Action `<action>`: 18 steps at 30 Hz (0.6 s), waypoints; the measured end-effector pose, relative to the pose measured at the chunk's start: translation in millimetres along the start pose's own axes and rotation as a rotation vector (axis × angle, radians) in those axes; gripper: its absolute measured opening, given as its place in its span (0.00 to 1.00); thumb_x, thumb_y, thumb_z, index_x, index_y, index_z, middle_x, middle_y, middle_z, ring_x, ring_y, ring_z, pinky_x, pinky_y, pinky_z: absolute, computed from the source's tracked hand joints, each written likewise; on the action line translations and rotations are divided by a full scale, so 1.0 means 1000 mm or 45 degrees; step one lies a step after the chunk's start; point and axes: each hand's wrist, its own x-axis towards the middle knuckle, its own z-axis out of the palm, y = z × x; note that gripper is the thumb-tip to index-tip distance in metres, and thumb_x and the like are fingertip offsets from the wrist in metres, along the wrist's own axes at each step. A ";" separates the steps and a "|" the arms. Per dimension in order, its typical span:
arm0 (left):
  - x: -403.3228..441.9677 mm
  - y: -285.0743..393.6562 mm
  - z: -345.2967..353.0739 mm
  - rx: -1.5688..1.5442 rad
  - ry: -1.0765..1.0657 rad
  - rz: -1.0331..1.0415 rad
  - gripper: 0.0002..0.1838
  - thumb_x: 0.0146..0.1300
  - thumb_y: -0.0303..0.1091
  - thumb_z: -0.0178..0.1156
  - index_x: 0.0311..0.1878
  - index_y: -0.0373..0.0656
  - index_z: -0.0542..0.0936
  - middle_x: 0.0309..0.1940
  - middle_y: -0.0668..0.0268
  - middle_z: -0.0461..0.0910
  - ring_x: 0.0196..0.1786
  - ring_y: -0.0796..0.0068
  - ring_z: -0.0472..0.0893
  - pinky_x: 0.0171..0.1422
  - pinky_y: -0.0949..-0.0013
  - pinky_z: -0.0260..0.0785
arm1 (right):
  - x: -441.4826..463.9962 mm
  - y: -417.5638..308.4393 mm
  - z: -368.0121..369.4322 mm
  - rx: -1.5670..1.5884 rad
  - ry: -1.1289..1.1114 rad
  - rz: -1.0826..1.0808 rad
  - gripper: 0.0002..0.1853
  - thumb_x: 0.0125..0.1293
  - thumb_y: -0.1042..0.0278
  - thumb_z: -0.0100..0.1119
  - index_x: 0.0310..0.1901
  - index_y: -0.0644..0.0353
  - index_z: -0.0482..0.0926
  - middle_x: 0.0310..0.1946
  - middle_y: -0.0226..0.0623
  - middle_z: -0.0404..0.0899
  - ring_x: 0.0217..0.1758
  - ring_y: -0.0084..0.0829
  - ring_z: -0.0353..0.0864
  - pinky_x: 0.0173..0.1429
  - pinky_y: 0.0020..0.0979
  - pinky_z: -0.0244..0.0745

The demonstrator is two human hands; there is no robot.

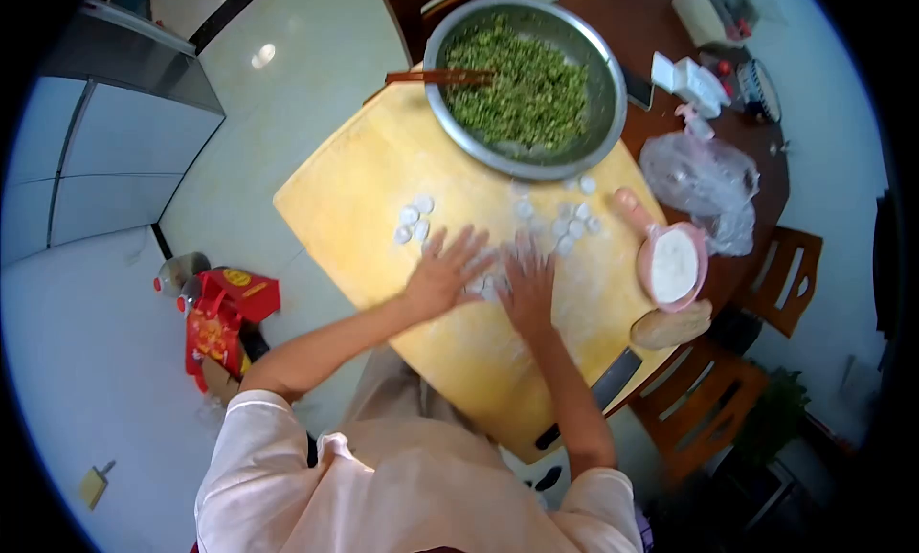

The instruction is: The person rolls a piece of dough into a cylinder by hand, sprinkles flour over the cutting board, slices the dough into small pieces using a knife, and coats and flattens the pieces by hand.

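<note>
My left hand (445, 273) lies low over the floured yellow board (345, 180), its fingers spread. Close beside it, my right hand (527, 287) is also stretched out flat with fingers apart. Small dough pieces (489, 288) show between the two hands; whether the palms press on any is hidden. Flattened white dough pieces (410, 215) lie in a small cluster beyond my left hand. Another group of dough pieces (575, 223) is spread beyond my right hand. Neither hand grips anything.
A steel bowl (613, 122) of chopped green filling (522, 89) stands at the board's far edge, chopsticks (421, 77) across its rim. At right are a pink scoop of flour (674, 266), a dough lump (670, 325), a knife (616, 378) and a plastic bag (704, 175).
</note>
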 end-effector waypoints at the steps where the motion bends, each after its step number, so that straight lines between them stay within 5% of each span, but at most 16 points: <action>1: 0.000 -0.009 -0.010 0.014 -0.004 -0.062 0.43 0.61 0.59 0.63 0.76 0.49 0.65 0.80 0.54 0.54 0.81 0.48 0.54 0.78 0.37 0.46 | 0.013 -0.008 0.004 0.011 -0.028 -0.033 0.35 0.63 0.59 0.65 0.72 0.53 0.68 0.78 0.46 0.59 0.81 0.53 0.53 0.77 0.69 0.42; 6: 0.032 -0.026 -0.017 -0.021 0.199 -0.273 0.39 0.61 0.50 0.66 0.74 0.47 0.68 0.78 0.54 0.59 0.80 0.47 0.57 0.78 0.37 0.49 | 0.042 0.001 -0.015 0.076 0.170 0.033 0.31 0.64 0.65 0.64 0.70 0.56 0.70 0.76 0.47 0.61 0.80 0.52 0.55 0.78 0.64 0.46; 9: 0.040 -0.009 -0.006 -0.209 0.236 -0.179 0.35 0.61 0.41 0.68 0.71 0.45 0.70 0.75 0.53 0.63 0.79 0.48 0.58 0.78 0.36 0.48 | 0.002 0.011 -0.033 0.082 0.233 0.052 0.30 0.65 0.69 0.63 0.69 0.58 0.71 0.73 0.51 0.65 0.77 0.54 0.60 0.78 0.58 0.52; 13: 0.072 -0.001 -0.007 -0.218 0.354 -0.095 0.24 0.59 0.31 0.63 0.61 0.43 0.77 0.60 0.58 0.76 0.67 0.54 0.71 0.75 0.48 0.58 | -0.053 0.025 -0.047 0.338 0.292 0.409 0.09 0.67 0.72 0.59 0.45 0.65 0.81 0.41 0.49 0.81 0.50 0.50 0.79 0.58 0.45 0.72; 14: 0.082 -0.001 -0.011 -0.231 0.407 -0.014 0.17 0.60 0.30 0.57 0.54 0.42 0.80 0.51 0.61 0.78 0.58 0.59 0.74 0.68 0.55 0.64 | -0.052 0.023 -0.053 0.379 0.302 0.492 0.07 0.66 0.72 0.60 0.42 0.65 0.80 0.37 0.49 0.79 0.47 0.49 0.78 0.54 0.46 0.72; 16: 0.091 -0.002 -0.011 -0.197 0.353 0.054 0.16 0.59 0.28 0.58 0.52 0.43 0.81 0.49 0.61 0.78 0.56 0.59 0.74 0.64 0.56 0.64 | -0.061 0.015 -0.057 0.475 0.288 0.675 0.06 0.65 0.72 0.62 0.36 0.66 0.79 0.30 0.49 0.75 0.40 0.47 0.77 0.47 0.47 0.72; 18: 0.089 0.003 -0.021 -0.198 0.358 0.140 0.12 0.60 0.29 0.56 0.47 0.43 0.81 0.47 0.61 0.78 0.54 0.61 0.75 0.61 0.58 0.63 | -0.056 0.013 -0.062 0.299 0.242 0.473 0.06 0.65 0.71 0.62 0.38 0.66 0.79 0.36 0.51 0.78 0.45 0.50 0.77 0.50 0.48 0.72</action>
